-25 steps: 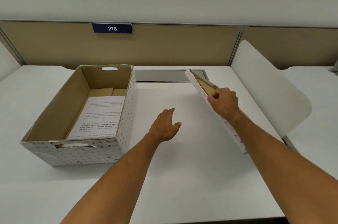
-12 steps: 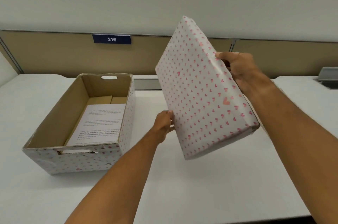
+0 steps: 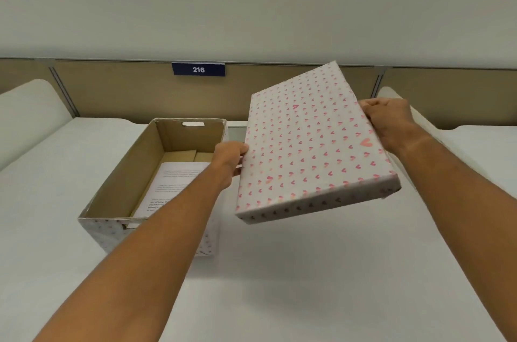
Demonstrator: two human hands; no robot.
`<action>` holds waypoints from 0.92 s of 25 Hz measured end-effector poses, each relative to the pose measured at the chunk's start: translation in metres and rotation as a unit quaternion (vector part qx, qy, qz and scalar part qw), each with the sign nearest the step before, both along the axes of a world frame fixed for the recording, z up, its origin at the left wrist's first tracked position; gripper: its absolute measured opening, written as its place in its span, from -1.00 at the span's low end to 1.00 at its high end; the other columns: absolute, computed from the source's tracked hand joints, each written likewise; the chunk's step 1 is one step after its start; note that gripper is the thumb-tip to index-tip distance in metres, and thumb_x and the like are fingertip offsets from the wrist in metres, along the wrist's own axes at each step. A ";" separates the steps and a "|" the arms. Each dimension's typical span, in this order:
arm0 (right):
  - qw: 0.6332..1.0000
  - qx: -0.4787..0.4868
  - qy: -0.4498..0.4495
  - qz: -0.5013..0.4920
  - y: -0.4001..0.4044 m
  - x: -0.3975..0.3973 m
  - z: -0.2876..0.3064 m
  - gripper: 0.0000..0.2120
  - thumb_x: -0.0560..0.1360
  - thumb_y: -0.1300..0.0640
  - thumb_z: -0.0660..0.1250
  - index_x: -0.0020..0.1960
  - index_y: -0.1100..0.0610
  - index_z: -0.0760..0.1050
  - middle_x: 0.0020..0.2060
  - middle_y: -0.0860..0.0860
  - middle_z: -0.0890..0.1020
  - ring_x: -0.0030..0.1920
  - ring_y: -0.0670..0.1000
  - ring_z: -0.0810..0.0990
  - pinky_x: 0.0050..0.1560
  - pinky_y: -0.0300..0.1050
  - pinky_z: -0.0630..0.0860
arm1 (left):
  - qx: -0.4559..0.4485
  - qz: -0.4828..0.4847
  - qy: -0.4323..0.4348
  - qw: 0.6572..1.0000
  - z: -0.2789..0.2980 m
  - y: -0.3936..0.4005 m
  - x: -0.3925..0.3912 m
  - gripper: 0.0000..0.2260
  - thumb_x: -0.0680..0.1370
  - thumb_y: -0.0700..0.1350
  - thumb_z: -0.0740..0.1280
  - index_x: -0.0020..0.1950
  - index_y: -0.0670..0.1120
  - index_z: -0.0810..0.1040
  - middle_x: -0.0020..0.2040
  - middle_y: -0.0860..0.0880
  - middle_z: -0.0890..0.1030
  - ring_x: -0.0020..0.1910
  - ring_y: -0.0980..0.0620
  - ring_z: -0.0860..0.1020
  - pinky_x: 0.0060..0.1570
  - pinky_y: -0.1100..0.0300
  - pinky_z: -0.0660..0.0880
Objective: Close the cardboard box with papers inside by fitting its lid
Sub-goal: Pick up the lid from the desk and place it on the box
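Note:
An open cardboard box (image 3: 131,171), brown inside and covered in heart-patterned paper outside, stands on the white desk at the left. Printed papers (image 3: 170,188) lie flat on its bottom. The lid (image 3: 310,146), white with pink hearts, hangs in the air to the right of the box, top side facing me and tilted. My left hand (image 3: 230,158) grips the lid's left edge. On the lid's right edge my right hand (image 3: 389,120) holds it. The lid is beside the box, not over it.
The white desk (image 3: 279,271) stretches in front of me. A beige partition (image 3: 126,90) with a blue "216" sign (image 3: 198,70) runs along the back. White rounded side panels (image 3: 30,115) stand at the left and behind my right hand.
The lid has been lifted from the desk at the right, turned top side toward me and brought lower and flatter. My left hand has taken hold of its left edge.

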State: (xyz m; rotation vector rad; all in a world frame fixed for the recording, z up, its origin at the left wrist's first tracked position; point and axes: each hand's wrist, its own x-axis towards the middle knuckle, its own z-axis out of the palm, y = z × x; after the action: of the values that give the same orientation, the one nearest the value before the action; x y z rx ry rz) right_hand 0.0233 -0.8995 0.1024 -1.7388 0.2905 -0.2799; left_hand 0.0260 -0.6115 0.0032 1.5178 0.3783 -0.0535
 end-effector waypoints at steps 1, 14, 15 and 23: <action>1.000 0.003 0.014 0.006 0.005 0.001 -0.002 -0.83 0.54 0.14 0.35 -0.02 0.26 0.60 -0.08 0.13 0.67 -0.09 0.09 0.64 -0.04 0.00 0.60 | 0.015 0.001 -0.003 1.000 0.009 0.011 0.000 -0.90 0.55 -0.16 0.29 -0.01 -0.14 0.56 -0.07 -0.05 0.64 -0.13 0.01 0.62 -0.30 0.14 0.52; 0.985 0.016 0.124 0.122 0.137 0.020 -0.017 -0.84 0.43 0.31 0.47 -0.03 0.32 0.56 -0.12 0.14 0.69 -0.23 0.04 0.70 -0.45 -0.18 0.61 | 0.170 0.070 0.029 0.982 0.073 0.164 -0.031 -0.82 0.45 -0.20 0.49 0.01 -0.18 0.61 -0.09 -0.07 0.68 -0.18 -0.02 0.69 -0.39 0.19 0.59; 0.983 0.009 0.132 0.130 0.149 0.021 -0.017 -0.86 0.42 0.32 0.47 -0.06 0.32 0.56 -0.14 0.14 0.69 -0.25 0.04 0.70 -0.48 -0.18 0.61 | 0.178 0.074 0.036 0.981 0.072 0.177 -0.032 -0.83 0.44 -0.20 0.50 -0.01 -0.19 0.61 -0.09 -0.07 0.67 -0.18 -0.03 0.69 -0.35 0.17 0.60; 0.968 -0.071 0.203 0.127 0.245 0.029 -0.029 -0.90 0.45 0.36 0.43 -0.13 0.33 0.51 -0.23 0.17 0.65 -0.28 0.07 0.66 -0.36 -0.08 0.63 | 0.192 0.067 0.073 0.976 0.063 0.274 -0.018 -0.79 0.37 -0.30 0.54 -0.06 -0.32 0.63 -0.14 -0.17 0.67 -0.26 -0.05 0.66 -0.38 0.19 0.61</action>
State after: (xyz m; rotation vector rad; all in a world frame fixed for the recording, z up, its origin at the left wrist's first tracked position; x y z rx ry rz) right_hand 0.0521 -0.6542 0.0730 -1.9468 0.3448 0.2523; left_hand 0.0080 -0.3378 0.0658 1.8709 0.6352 0.0150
